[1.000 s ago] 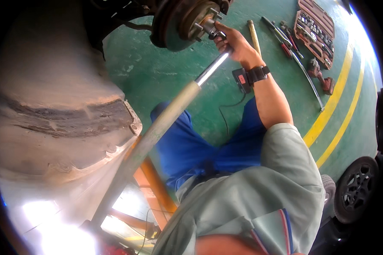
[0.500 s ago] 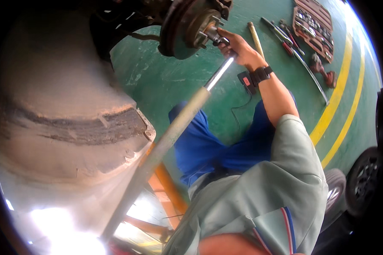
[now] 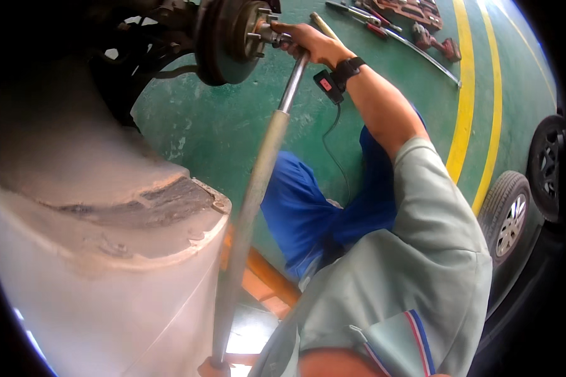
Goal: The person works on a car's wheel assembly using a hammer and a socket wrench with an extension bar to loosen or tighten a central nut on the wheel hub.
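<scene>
A long metal pipe [image 3: 253, 182] slants down from the wheel hub to the lower edge, slipped over the shiny handle of a breaker bar [image 3: 294, 85]. My right hand [image 3: 311, 44] is closed around the bar's head and the socket [image 3: 271, 35], which sits against the centre of the hub [image 3: 250, 31]. The hub carries bare studs in front of a brake disc [image 3: 217, 47]. At the bottom of the view, my left hand [image 3: 212, 367] grips the pipe's near end; only some of its fingers show.
The dirty pale car body panel [image 3: 107, 232] fills the left side. On the green floor lie a cordless impact wrench [image 3: 437, 44], a long bar [image 3: 421, 56] and an open socket case [image 3: 409, 9]. Wheels [image 3: 509, 217] stand at right; an orange beam [image 3: 273, 276] is beneath the pipe.
The view has shifted, so the hub and tools appear further left and higher. The pipe now stands steeper, and my left hand has come into view at its near end. My right hand keeps its hold.
</scene>
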`<state>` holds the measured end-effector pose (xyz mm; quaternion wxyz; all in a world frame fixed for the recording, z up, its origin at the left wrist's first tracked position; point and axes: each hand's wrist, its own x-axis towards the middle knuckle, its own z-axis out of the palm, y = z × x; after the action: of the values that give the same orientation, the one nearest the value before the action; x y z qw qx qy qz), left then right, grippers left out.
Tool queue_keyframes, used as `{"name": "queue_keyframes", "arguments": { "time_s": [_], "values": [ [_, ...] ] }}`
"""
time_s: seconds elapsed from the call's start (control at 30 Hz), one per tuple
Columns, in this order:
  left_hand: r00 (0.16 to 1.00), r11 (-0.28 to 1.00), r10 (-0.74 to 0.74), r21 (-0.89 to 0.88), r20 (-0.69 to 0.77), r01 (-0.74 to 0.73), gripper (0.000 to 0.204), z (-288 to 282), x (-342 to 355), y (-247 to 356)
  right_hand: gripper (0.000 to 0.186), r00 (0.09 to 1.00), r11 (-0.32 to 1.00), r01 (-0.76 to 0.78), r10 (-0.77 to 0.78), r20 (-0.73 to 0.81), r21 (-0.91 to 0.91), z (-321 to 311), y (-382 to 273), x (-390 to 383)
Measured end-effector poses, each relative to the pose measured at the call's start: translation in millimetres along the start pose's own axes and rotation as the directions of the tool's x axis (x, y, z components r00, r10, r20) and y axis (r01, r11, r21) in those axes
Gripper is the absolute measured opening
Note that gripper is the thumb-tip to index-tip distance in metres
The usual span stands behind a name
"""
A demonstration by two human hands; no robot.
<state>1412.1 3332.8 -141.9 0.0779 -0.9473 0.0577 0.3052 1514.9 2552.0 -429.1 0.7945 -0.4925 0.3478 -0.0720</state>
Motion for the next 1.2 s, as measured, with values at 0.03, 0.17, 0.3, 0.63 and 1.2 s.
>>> {"name": "queue_keyframes", "arguments": {
  "time_s": [0.03, 0.17, 0.3, 0.63, 1.2],
  "values": [
    [1.000, 1.000, 0.022, 0.010, -0.016, -0.022, 0.016, 6, 5, -3, 0.031, 1.000, 1.000, 0.009, -0.009, -0.001, 0.023, 0, -1, -2],
    [0.995, 0.999, -0.025, 0.018, -0.095, 0.027, 0.012, 31, 32, 8, 0.034, 0.999, 0.997, 0.001, -0.004, 0.049, 0.072, -7, 6, 11],
    [0.965, 0.986, 0.145, 0.110, -0.219, -0.123, 0.021, 83, 71, -26, 0.037, 0.999, 0.999, 0.044, -0.044, 0.010, 0.030, -5, 4, 2],
    [0.975, 0.975, -0.221, 0.001, -0.009, 0.221, 0.081, 128, 117, 34, 0.040, 0.996, 0.990, 0.074, -0.079, -0.044, -0.116, 0, 4, 2],
    [0.973, 0.977, -0.196, -0.106, -0.122, 0.183, 0.055, 202, 168, 25, 0.049, 0.999, 0.985, 0.041, -0.039, 0.021, -0.169, 2, 3, 4]
  ]
}}
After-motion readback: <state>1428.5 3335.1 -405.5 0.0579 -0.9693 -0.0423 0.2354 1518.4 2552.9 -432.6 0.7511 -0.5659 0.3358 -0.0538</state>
